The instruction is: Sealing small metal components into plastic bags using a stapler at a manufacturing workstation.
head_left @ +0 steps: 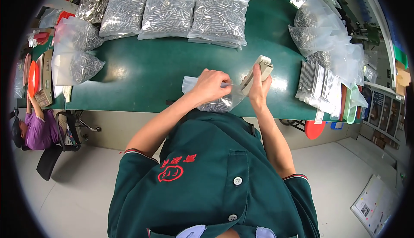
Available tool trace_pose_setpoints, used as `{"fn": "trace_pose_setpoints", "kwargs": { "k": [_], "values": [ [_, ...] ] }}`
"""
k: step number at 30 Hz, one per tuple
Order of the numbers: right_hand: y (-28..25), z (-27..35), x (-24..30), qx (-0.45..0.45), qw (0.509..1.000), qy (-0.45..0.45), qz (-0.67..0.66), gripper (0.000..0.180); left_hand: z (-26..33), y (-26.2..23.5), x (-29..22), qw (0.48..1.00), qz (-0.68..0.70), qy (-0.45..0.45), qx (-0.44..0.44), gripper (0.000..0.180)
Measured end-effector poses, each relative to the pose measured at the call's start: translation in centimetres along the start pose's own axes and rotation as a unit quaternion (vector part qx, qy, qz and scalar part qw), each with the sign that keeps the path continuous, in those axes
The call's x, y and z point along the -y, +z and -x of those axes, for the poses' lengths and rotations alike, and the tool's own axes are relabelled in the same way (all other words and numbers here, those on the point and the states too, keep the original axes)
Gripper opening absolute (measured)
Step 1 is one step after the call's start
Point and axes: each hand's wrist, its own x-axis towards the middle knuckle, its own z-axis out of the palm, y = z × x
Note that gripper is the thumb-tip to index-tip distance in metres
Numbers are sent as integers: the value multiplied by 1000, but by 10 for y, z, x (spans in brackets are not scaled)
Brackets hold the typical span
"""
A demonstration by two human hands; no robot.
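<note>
A clear plastic bag (216,105) with small metal parts in its bottom lies at the near edge of the green table (142,72). My left hand (210,85) is closed on the bag's upper edge, its fingers curled round the film. In my right hand (259,90) is a cream-coloured stapler (264,67), gripped with the thumb along its top. Its lower end is beside the bag's right edge; whether its jaws touch the film I cannot tell.
Large bags of metal pins (168,14) line the back. Smaller filled bags (86,67) stand at left, others (317,40) at right. A stack of flat silvery packets (317,85) lies at right. A co-worker in purple (42,130) sits at far left; a red stool (315,129) stands below the table.
</note>
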Motion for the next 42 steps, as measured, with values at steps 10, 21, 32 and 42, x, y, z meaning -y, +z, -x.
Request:
{"fn": "trace_pose_setpoints", "kwargs": {
  "k": [10,21,32,42],
  "values": [
    [10,7,1,25,1000,-2,17,33,7,0,1,999,40,19,-21,16],
    [33,23,13,23,998,-22,54,36,11,-20,-2,993,117,3,-2,30],
    [45,27,6,20,999,-15,49,32,17,-17,-1,993,93,24,-68,39],
    [47,19,-8,-17,999,-26,24,30,11,-27,8,999,-12,24,43,21]
  ]
}}
